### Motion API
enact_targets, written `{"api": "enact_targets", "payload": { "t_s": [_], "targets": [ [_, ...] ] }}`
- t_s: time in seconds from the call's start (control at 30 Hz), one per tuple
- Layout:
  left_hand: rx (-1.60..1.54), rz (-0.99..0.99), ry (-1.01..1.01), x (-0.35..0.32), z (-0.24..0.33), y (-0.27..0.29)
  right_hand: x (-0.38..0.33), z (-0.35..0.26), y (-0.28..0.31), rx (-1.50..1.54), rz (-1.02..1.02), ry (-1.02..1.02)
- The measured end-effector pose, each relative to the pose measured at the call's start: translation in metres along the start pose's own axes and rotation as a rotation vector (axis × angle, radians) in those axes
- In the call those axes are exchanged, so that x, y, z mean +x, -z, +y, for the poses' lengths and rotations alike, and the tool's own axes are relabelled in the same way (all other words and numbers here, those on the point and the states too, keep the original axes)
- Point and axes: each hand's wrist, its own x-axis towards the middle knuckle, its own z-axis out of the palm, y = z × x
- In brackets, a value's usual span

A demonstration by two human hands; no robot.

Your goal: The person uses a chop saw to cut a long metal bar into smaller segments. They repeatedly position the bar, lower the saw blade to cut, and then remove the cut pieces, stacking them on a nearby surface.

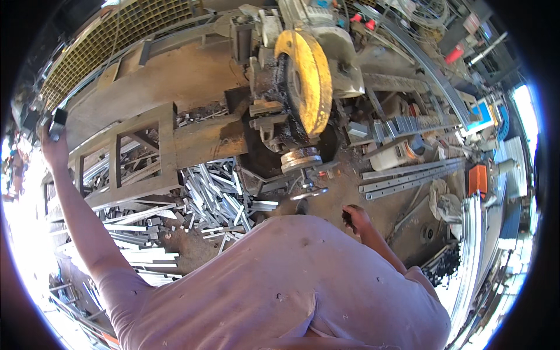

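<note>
- Fingers of my left hand (53, 146) curl round a short grey length of square metal tube (58, 123), which I hold up and out at about nine o'clock with the arm at full stretch; that keeps the piece well apart from the saw.
- Fingers of my right hand (356, 217) are drawn in loosely, near five o'clock from the vise, and I cannot tell whether they pinch anything; something dark shows at the palm, too small to name.
- Just ahead of that hand, at eleven o'clock from it, sits the steel screw handle (309, 189) of the saw's vise (300, 158), within easy reach, probably why the hand rests low.
- Above it, at twelve o'clock, stands the chop saw with its round yellow blade guard (309, 79), tipped up clear of the clamp.
- Left of the saw, at nine to ten o'clock, a rusty brown steel frame (163, 146) runs as a rest level with the vise.
- Below that frame lies a heap of bright cut-off metal bits (219, 195), where the blade would drop them.
- Long grey metal rails (408, 175) lie at three o'clock, beside the saw.
</note>
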Motion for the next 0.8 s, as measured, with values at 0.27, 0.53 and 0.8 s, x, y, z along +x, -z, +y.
{"api": "enact_targets", "payload": {
  "t_s": [0.27,0.53,0.8],
  "targets": [
    [0.107,-0.033,0.066,-0.013,-0.082,-0.021,0.012,-0.006,0.037,-0.221,-0.004,0.092],
    [0.154,-0.149,0.052,-0.051,-0.082,-0.010,0.071,-0.100,0.060,-0.576,0.215,0.535],
    [-0.052,-0.733,0.409,-0.310,0.029,0.009,0.116,-0.209,0.067,-0.983,0.273,0.862]
  ]
}}
